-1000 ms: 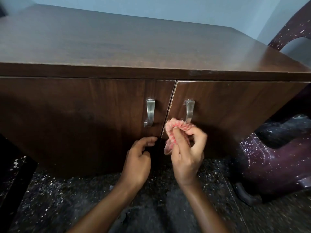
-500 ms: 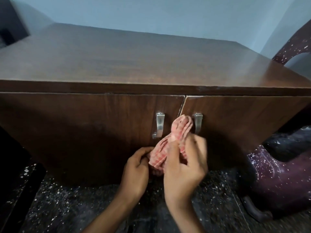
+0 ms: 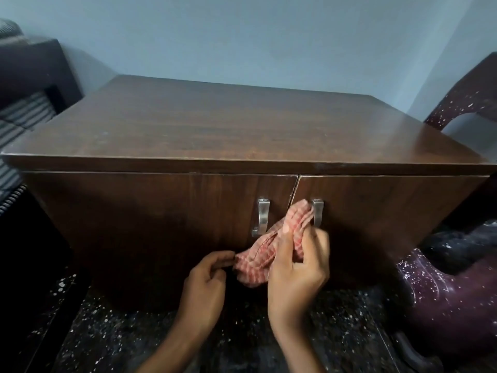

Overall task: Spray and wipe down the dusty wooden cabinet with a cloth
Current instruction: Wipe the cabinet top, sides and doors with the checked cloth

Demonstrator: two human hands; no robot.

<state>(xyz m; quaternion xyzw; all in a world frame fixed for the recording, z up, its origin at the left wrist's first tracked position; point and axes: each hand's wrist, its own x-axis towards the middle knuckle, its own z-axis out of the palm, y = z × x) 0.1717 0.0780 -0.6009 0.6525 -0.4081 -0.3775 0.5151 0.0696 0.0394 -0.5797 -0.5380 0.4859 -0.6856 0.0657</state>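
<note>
A low dark wooden cabinet [image 3: 215, 135] with two doors and two metal handles [image 3: 262, 216] fills the middle of the head view. In front of the gap between the doors is a red-and-white checked cloth [image 3: 271, 246]. My right hand [image 3: 295, 273] grips the cloth's middle, its upper end reaching the right handle [image 3: 318, 212]. My left hand [image 3: 207, 281] pinches the cloth's lower left edge between thumb and fingers. No spray bottle is in view.
A maroon speckled plastic chair [image 3: 443, 300] stands at the right, close to the cabinet's side. Dark furniture with striped fabric [image 3: 24, 114] is at the left. The floor [image 3: 134, 332] is dark speckled stone. A pale blue wall is behind.
The view has pulled back and tilted up, showing more wall. The cloth has been spread out from a bunch, and my left hand has taken hold of its lower edge.
</note>
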